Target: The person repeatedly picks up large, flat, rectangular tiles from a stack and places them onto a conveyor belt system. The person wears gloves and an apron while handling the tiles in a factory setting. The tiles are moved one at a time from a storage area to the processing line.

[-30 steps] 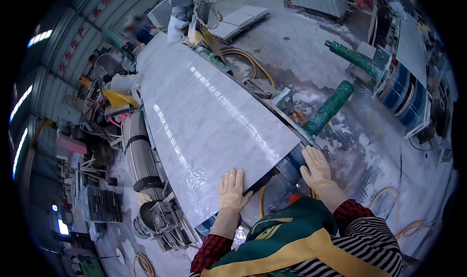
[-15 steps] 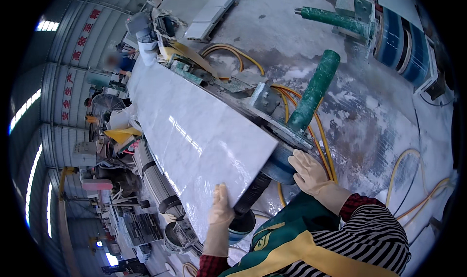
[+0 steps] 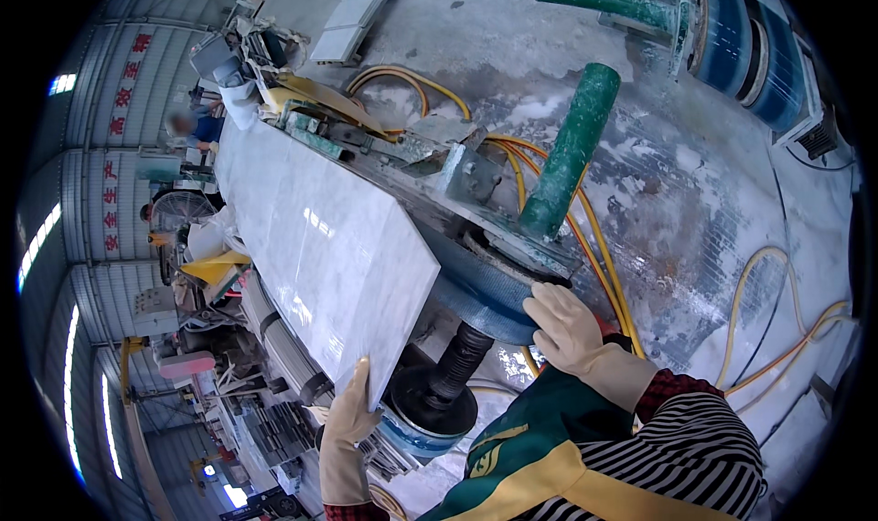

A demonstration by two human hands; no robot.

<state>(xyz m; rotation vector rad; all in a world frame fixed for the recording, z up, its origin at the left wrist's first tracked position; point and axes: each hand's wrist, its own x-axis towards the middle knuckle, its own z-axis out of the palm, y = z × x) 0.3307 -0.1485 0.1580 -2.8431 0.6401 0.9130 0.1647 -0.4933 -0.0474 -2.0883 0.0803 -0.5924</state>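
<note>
A large glossy white stone slab (image 3: pixel 325 237) lies slantwise over a machine bed, with a slanting facet at its near end. My left hand (image 3: pixel 350 420), in a cream glove, is closed on the slab's near corner, fingers along the edge; its underside grip is hidden. My right hand (image 3: pixel 572 333), gloved alike, holds nothing. Its fingers are stretched and slightly bent against the rim of a blue round drum (image 3: pixel 485 306), right of the slab. Below the slab's near end stands a black ribbed post (image 3: pixel 457 361) on a round base (image 3: pixel 430 407).
A thick green cylinder (image 3: pixel 572 150) rises beside the machine. Yellow and orange hoses (image 3: pixel 608 269) curl over the wet, whitish floor. Another blue drum machine (image 3: pixel 754 59) stands at the far right. Pale slabs (image 3: pixel 357 13) lie at the back. A person (image 3: pixel 206 128) is at the far left.
The slab's near end has shifted left and away from me, baring more of the drum and ribbed post. My left hand moved left with it; my right hand shifted slightly left.
</note>
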